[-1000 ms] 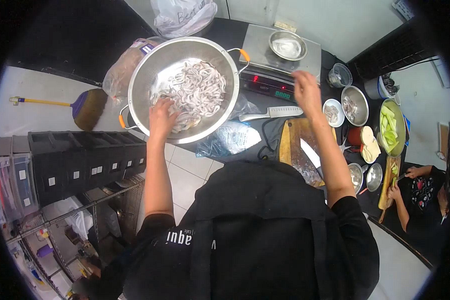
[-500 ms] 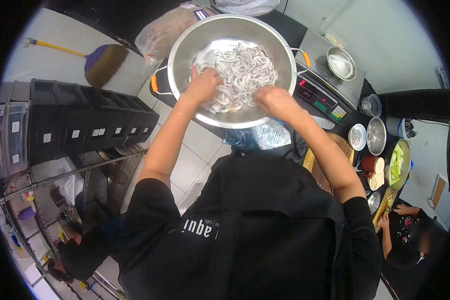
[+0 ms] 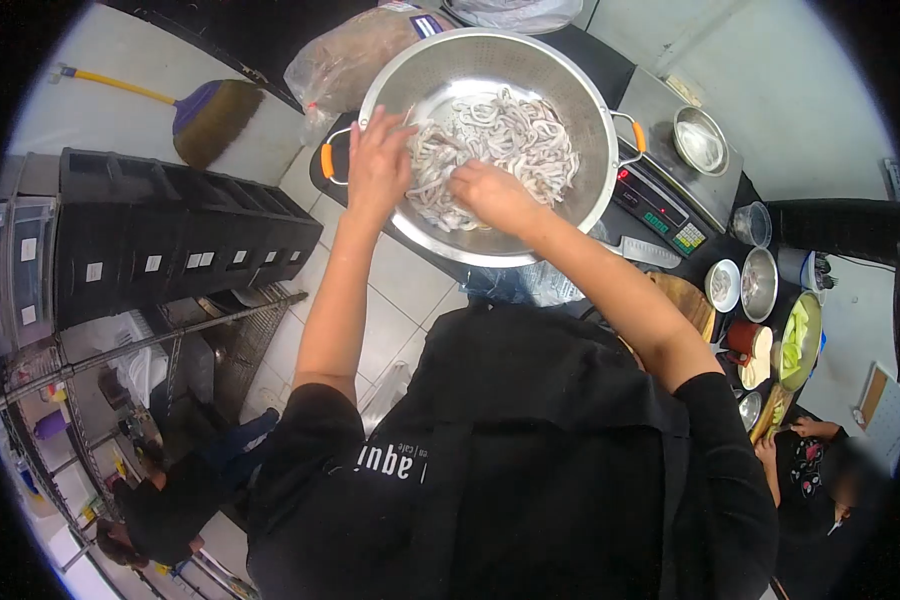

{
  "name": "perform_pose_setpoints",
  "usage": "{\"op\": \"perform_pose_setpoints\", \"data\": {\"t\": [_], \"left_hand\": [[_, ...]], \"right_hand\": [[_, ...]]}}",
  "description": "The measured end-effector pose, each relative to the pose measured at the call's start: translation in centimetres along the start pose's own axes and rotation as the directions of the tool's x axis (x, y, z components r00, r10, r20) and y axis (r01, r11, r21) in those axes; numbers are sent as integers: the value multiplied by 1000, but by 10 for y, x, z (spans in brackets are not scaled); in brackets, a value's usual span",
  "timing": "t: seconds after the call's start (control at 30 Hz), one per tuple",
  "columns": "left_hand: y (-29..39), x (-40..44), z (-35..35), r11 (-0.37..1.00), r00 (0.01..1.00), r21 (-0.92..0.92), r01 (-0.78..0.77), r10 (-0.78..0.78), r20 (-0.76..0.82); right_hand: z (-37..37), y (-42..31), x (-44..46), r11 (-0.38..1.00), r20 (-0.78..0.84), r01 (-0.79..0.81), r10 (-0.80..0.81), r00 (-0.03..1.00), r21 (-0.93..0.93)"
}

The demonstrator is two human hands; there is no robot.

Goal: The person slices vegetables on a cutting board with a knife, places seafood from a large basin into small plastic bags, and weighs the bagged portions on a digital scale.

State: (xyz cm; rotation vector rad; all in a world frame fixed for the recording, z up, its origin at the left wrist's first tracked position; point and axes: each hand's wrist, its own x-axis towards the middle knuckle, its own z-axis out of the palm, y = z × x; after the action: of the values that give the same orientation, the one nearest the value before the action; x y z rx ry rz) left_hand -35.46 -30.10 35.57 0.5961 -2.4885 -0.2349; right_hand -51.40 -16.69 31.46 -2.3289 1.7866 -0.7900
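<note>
Pale strips [image 3: 520,145] lie inside the steel colander [image 3: 420,75] on the desk [image 3: 602,60]. Over the colander's left rim, the left hand [image 3: 378,165] has its grip spread; the right hand [image 3: 492,196] curls among the strips, its hold on any unclear.

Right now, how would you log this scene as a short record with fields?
Left hand: over the left part of the large metal bowl; grip unclear
Right hand: fingers down at the pale strips
Large metal bowl: orange handle on each side, pale strips inside
To its right: scale bearing a small metal bowl; knife
Behind, left: plastic bag
Far right: co-worker's hands at a narrow board
</note>
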Motion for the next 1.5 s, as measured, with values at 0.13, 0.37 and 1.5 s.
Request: {"op": "perform_pose_setpoints", "data": {"t": [0.13, 0.37, 1.5], "left_hand": [[-2, -19, 11, 993, 991, -16, 120, -121, -64], [1, -25, 14, 990, 983, -81, 117, -126, -130], [45, -17, 38, 992, 995, -120, 30, -41, -92]], "right_hand": [[16, 6, 0, 993, 50, -110, 113, 992, -51], [-25, 25, -3, 748, 268, -509, 434, 860, 426], [7, 9, -44, 862, 486, -474, 497, 719, -180]]}}
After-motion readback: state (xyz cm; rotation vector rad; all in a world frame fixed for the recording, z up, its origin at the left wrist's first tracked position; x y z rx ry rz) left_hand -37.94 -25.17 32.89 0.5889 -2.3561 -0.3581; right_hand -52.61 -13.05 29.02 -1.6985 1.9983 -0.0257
